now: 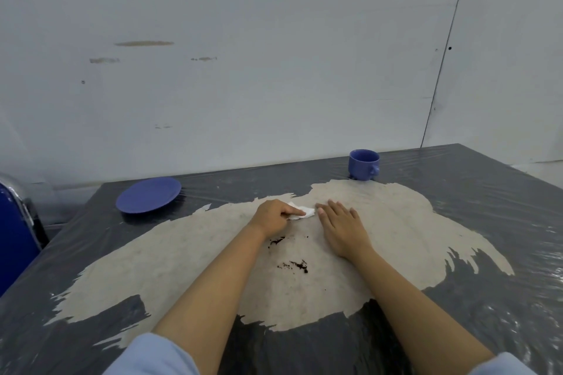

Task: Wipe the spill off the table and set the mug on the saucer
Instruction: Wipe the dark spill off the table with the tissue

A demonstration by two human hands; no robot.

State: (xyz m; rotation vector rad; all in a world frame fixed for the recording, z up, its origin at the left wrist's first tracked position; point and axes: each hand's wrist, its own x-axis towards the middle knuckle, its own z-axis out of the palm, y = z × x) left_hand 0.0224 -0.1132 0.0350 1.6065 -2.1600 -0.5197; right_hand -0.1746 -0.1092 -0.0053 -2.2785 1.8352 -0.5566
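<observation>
A white tissue (307,212) lies on the table near its middle, and my left hand (274,218) pinches its left end. My right hand (341,227) rests flat on the table just right of the tissue, fingers spread, its fingertips touching the tissue's edge. Dark brown spill specks lie in two patches, one (276,241) just below my left hand and one (297,265) nearer me between my forearms. A blue mug (363,164) stands upright at the back right, handle to the right. The blue saucer (148,195) sits at the back left with nothing on it.
The table (475,192) is dark grey with a big worn beige patch and a shiny plastic film. A white wall rises right behind it. A blue chair back (15,240) stands off the left edge.
</observation>
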